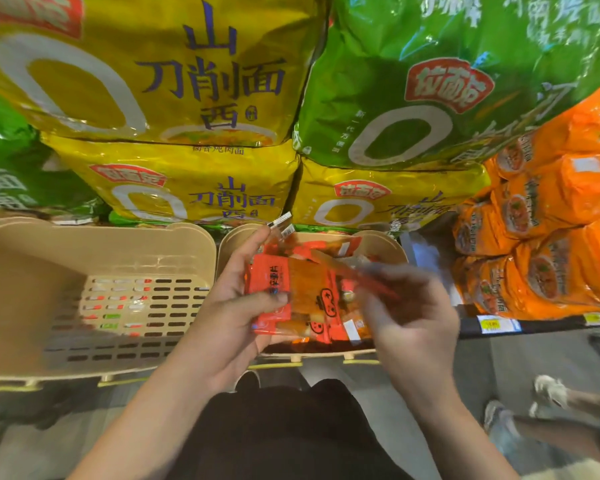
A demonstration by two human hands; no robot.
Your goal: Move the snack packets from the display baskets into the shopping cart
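While the left hand grips a bunch of small orange plastic snack packets above the right beige plastic basket, the blurred right hand pinches one more; better to gather them firmly before turning to the unseen cart.

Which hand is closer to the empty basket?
Left. The left hand holds orange packets right beside the empty basket; the right hand is farther away, over the other basket.
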